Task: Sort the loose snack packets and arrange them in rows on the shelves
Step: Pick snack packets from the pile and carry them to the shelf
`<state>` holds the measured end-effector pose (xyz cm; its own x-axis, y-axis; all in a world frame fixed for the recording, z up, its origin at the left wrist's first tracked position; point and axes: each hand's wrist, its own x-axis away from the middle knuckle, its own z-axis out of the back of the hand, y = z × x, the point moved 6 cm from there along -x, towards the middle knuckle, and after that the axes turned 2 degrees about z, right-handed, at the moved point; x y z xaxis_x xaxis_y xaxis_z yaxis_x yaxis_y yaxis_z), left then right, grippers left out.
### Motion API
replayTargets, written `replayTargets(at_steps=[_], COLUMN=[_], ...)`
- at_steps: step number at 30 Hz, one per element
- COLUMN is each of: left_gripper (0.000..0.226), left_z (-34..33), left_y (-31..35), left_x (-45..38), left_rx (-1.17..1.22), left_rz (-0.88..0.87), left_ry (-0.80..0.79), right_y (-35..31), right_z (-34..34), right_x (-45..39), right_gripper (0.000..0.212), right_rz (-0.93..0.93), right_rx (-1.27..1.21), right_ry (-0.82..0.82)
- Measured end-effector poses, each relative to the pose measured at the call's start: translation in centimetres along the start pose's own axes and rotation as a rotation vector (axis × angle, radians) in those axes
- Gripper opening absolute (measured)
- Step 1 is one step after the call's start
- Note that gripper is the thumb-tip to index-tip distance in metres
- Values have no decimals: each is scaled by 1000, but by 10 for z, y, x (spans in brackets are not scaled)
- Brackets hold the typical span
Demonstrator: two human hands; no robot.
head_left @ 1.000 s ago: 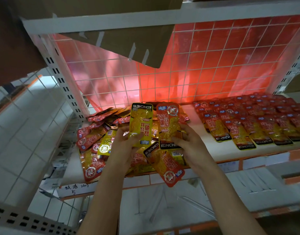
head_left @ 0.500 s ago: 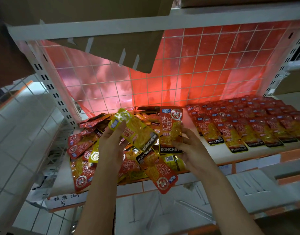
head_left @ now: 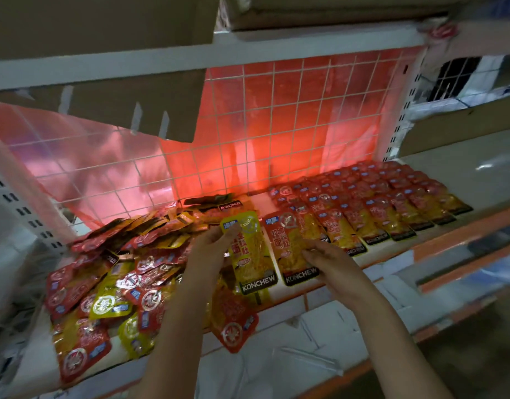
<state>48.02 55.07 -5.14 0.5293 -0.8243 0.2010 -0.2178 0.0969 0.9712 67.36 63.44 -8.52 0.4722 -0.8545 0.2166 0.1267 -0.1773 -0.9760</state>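
My left hand (head_left: 209,250) pinches a yellow packet (head_left: 252,251); my right hand (head_left: 327,256) holds a red packet (head_left: 291,246) flat just beside it, at the near end of the rows. Right of my grip, several neat rows (head_left: 377,205) are done. Left of it, a big loose pile (head_left: 112,277) remains on the shelf (head_left: 291,300). Judging roughly half left.

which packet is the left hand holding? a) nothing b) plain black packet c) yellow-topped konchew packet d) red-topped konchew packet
c: the left hand pinches the yellow-topped KONCHEW snack packet by its upper left edge, while the right hand grips the red-topped KONCHEW snack packet beside it, next to the tidy rows of packets on the white shelf.
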Motion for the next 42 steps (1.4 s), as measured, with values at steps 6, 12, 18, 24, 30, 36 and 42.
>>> replayTargets(at_steps=[6, 12, 18, 24, 30, 36, 42], left_gripper=[12, 12, 11, 13, 15, 13, 12], left_z=[-31, -50, -62, -70, -73, -81, -122], left_y=[-7, -5, -3, -8, -12, -12, -10], left_x=[-13, -21, -26, -27, -28, -41, -65], left_rx=[-76, -52, -41, -84, -110, -143, -204], left_rz=[32, 10, 9, 18, 14, 65, 111], left_ry=[-28, -40, -11, 19, -10, -97, -252], right_y=[-4, -17, -14, -8, -5, -13, -26], right_z=[57, 68, 65, 63, 62, 67, 89], right_x=[-21, -55, -74, -76, -73, -61, -34], right_gripper=[27, 20, 25, 46, 36, 22, 24], right_rz=[41, 95, 143, 128, 146, 153, 294], right_rx=[408, 711, 1004, 1157, 1193, 1140, 1095], right_ry=[166, 150, 140, 95, 85, 204, 237])
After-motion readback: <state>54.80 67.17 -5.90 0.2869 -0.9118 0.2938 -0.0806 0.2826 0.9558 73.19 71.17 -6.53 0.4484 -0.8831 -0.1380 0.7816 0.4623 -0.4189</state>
